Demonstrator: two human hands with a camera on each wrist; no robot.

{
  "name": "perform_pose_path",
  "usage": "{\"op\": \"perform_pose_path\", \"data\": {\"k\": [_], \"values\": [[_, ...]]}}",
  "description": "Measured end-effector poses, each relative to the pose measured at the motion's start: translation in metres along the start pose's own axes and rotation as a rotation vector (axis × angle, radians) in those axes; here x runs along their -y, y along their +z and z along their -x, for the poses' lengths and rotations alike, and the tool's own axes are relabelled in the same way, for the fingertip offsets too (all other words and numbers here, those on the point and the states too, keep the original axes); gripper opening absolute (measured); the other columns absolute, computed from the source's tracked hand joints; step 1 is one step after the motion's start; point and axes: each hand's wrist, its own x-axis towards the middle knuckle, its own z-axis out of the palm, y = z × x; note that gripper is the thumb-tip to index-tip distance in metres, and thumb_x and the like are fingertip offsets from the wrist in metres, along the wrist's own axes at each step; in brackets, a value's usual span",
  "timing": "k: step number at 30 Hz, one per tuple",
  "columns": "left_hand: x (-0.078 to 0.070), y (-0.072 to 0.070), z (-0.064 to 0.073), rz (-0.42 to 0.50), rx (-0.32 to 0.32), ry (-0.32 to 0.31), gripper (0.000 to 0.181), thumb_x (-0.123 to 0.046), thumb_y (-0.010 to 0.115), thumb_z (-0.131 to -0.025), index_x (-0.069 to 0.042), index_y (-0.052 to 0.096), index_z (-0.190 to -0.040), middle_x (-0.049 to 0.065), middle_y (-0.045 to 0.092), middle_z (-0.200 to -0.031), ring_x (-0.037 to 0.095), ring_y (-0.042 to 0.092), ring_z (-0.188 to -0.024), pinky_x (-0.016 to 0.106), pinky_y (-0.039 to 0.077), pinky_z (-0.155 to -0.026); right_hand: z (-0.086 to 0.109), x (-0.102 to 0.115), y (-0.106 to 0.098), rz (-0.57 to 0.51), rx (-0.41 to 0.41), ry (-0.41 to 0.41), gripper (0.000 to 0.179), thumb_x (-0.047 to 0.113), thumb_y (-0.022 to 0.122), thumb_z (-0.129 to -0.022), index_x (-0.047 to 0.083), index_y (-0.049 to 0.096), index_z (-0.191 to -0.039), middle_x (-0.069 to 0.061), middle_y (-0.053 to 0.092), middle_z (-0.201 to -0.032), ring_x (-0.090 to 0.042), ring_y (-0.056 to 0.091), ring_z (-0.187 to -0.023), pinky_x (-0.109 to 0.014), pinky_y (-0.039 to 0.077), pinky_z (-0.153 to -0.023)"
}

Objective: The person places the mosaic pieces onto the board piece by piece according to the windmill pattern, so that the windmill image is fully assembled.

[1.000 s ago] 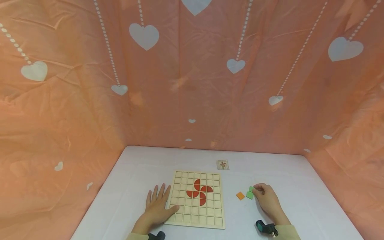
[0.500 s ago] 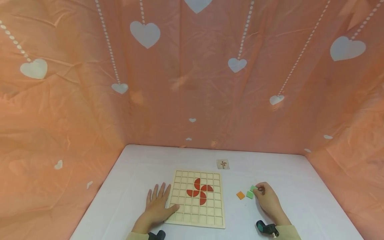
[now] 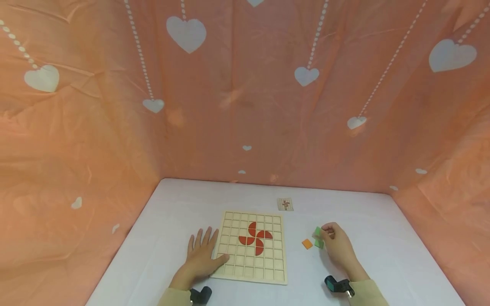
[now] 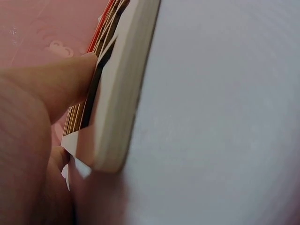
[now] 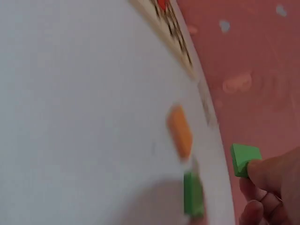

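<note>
My left hand (image 3: 201,258) lies spread along the left edge of a wooden grid board (image 3: 245,272), its thumb resting over the rim. Red rounded pieces (image 3: 259,246) sit in the middle of the board in a pinwheel shape. To the right, my right hand (image 3: 338,244) pinches a green square tile (image 5: 245,159) between thumb and fingers, lifted above the table in the right wrist view. Below it on the table lies a second green tile (image 3: 319,243), partly covered by the hand in the head view. An orange square tile (image 3: 307,244) lies just left of the green ones.
A small card (image 3: 285,204) printed with a grid and a red pinwheel lies behind the board. The white table (image 3: 183,199) is bounded by orange cloth walls (image 3: 229,119) with hearts at the back and sides.
My right hand has raised one green tile off the table and shifted slightly left. The left hand stays on the board. The head view has tilted a little downward.
</note>
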Motion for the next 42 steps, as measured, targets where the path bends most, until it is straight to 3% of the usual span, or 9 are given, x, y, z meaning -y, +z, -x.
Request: {"op": "perform_pose_path", "data": {"k": [6, 9, 18, 23, 32, 42], "values": [[-0.003, -0.002, 0.002, 0.022, -0.01, 0.006, 0.091, -0.057, 0.061, -0.086, 0.001, 0.03, -0.149, 0.026, 0.017, -0.156, 0.046, 0.0, -0.143, 0.059, -0.013, -0.11, 0.009, 0.04, 0.034, -0.08, 0.056, -0.036, 0.011, 0.018, 0.057, -0.099, 0.01, 0.057, -0.106, -0.005, 0.059, -0.091, -0.016, 0.053, -0.07, -0.027, 0.046, -0.054], [-0.005, -0.003, 0.003, 0.012, -0.008, 0.003, 0.091, -0.057, 0.061, -0.086, 0.0, 0.029, -0.15, 0.025, 0.016, -0.157, 0.045, 0.0, -0.144, 0.058, -0.012, -0.11, 0.013, 0.055, 0.055, -0.082, 0.085, -0.092, 0.006, 0.017, 0.06, -0.097, 0.014, 0.059, -0.102, 0.0, 0.057, -0.084, -0.014, 0.05, -0.065, -0.025, 0.043, -0.051], [-0.005, -0.002, 0.003, 0.007, -0.017, -0.004, 0.091, -0.057, 0.061, -0.086, -0.001, 0.028, -0.151, 0.023, 0.016, -0.157, 0.043, -0.001, -0.144, 0.056, -0.012, -0.111, 0.026, 0.085, 0.097, -0.103, 0.23, -0.267, 0.004, 0.017, 0.059, -0.098, 0.015, 0.058, -0.1, 0.005, 0.056, -0.085, -0.012, 0.05, -0.074, -0.025, 0.043, -0.063], [-0.005, -0.002, 0.003, 0.006, -0.024, -0.003, 0.091, -0.057, 0.062, -0.085, -0.001, 0.031, -0.15, 0.024, 0.017, -0.157, 0.044, 0.002, -0.144, 0.058, -0.011, -0.111, 0.032, 0.096, 0.112, -0.121, 0.288, -0.346, 0.004, 0.016, 0.059, -0.098, 0.013, 0.057, -0.099, 0.006, 0.056, -0.083, -0.008, 0.049, -0.07, -0.024, 0.043, -0.059], [-0.008, -0.005, 0.003, -0.011, 0.01, -0.014, 0.09, -0.056, 0.062, -0.086, -0.002, 0.03, -0.151, 0.023, 0.017, -0.157, 0.044, 0.002, -0.144, 0.06, -0.007, -0.111, 0.036, 0.103, 0.13, -0.085, 0.265, -0.362, 0.003, 0.014, 0.063, -0.094, 0.014, 0.062, -0.096, 0.01, 0.057, -0.083, -0.006, 0.049, -0.069, -0.023, 0.044, -0.061], [-0.004, -0.003, 0.002, -0.013, 0.0, -0.011, 0.092, -0.059, 0.062, -0.085, -0.003, 0.03, -0.151, 0.023, 0.017, -0.157, 0.044, 0.001, -0.144, 0.06, -0.008, -0.111, 0.039, 0.101, 0.135, -0.009, 0.233, -0.384, 0.007, 0.016, 0.067, -0.091, 0.014, 0.064, -0.097, 0.01, 0.052, -0.086, -0.006, 0.05, -0.076, -0.025, 0.046, -0.068]]}}
